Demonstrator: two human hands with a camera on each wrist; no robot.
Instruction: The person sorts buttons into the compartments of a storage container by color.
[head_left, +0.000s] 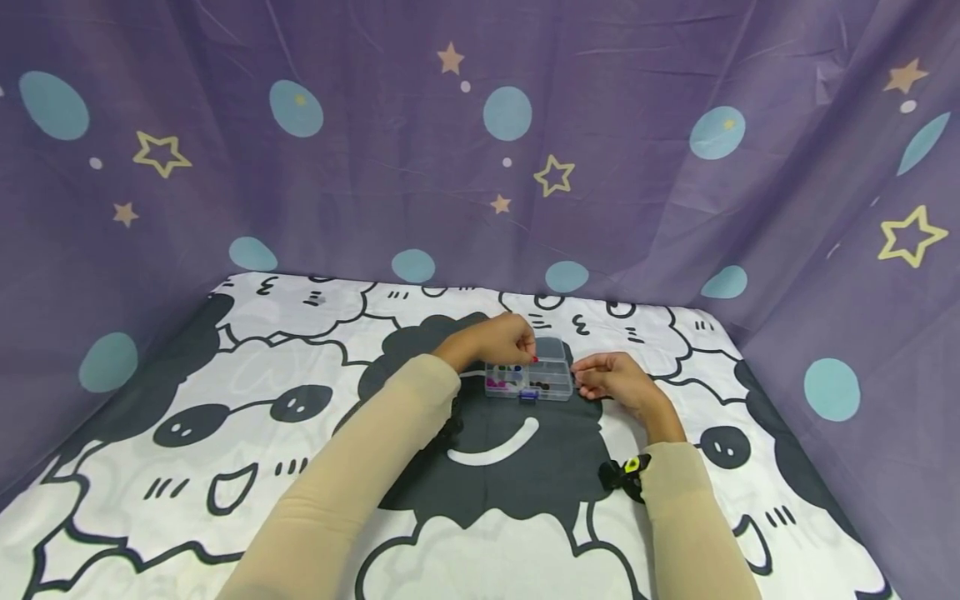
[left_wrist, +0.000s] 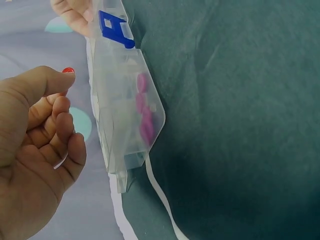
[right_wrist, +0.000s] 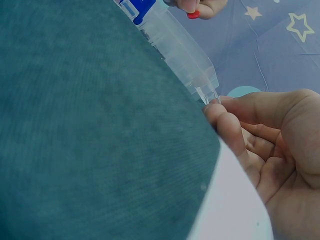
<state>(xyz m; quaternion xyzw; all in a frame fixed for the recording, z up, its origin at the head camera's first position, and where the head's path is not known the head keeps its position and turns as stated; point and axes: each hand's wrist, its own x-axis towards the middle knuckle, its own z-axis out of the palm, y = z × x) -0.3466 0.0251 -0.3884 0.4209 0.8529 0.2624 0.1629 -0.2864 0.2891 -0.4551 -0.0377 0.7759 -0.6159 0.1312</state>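
A clear plastic compartment box [head_left: 557, 372] with a blue latch [head_left: 528, 396] lies with its lid raised. Small pieces sit in its compartments, among them magenta ones [left_wrist: 146, 125] at the front left. Above the box my left hand [head_left: 504, 340] pinches a small red round piece [left_wrist: 68, 70] between thumb and forefinger. The other fingers curl loosely toward the palm. At the right side of the box, thumb and forefinger of my right hand [head_left: 618, 379] pinch its clear plastic edge [right_wrist: 212, 98]. Most of the box's interior is hidden in both wrist views.
Under the box spreads a cloth [head_left: 491, 483] with a dark sheep-like shape and white cartoon figures. A purple curtain [head_left: 615, 208] with stars and blue ovals rises behind and at both sides. A black and yellow band [head_left: 628, 477] circles the right wrist.
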